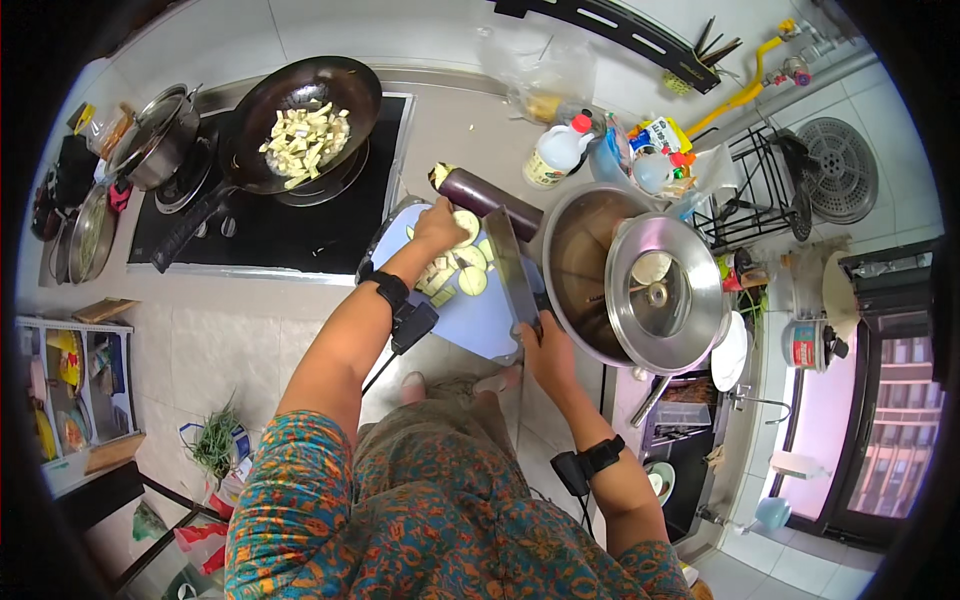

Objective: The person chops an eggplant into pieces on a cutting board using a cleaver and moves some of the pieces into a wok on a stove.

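My right hand [550, 352] grips the handle of a kitchen cleaver [510, 266], its blade over the right part of a pale blue cutting board [469, 322]. My left hand [439, 225] is at the board's far edge, its fingers at a round eggplant slice [466, 227]; whether they pinch it I cannot tell. More round slices [472, 280] and cut eggplant pieces [437, 276] lie on the board. Behind it rests a long purple eggplant [491, 199] with a cut end. Cut pale pieces [307, 142] fill part of a wok [247, 127] on the stove.
A large metal basin [559, 247] stands right of the board, with a glass-centred steel lid [622, 315] over its right side. A white bottle with a red cap [556, 156] stands behind. The wok's black handle [187, 229] points towards me over the hob [300, 240]. A lidded pot [161, 154] stands further left.
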Demonstrator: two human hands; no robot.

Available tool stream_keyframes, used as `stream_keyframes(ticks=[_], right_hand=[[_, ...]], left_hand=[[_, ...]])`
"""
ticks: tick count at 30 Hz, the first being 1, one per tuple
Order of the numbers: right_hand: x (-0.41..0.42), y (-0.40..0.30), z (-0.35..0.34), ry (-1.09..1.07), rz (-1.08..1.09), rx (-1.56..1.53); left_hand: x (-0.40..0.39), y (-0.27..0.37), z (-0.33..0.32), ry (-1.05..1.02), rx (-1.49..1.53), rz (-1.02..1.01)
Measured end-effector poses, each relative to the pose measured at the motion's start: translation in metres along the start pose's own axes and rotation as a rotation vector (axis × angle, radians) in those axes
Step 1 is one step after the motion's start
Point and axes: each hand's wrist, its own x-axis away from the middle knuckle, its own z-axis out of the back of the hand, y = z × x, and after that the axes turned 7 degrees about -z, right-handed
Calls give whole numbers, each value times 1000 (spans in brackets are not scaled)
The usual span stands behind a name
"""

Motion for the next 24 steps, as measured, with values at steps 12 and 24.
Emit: stream_keyframes(ticks=[12,24], right_hand=[[15,-38,-19,-308,232,104],[-15,-31,-69,-151,133,216]], left_hand=[[46,-65,90,801,231,-37],[118,-76,54,664,-50,-377]])
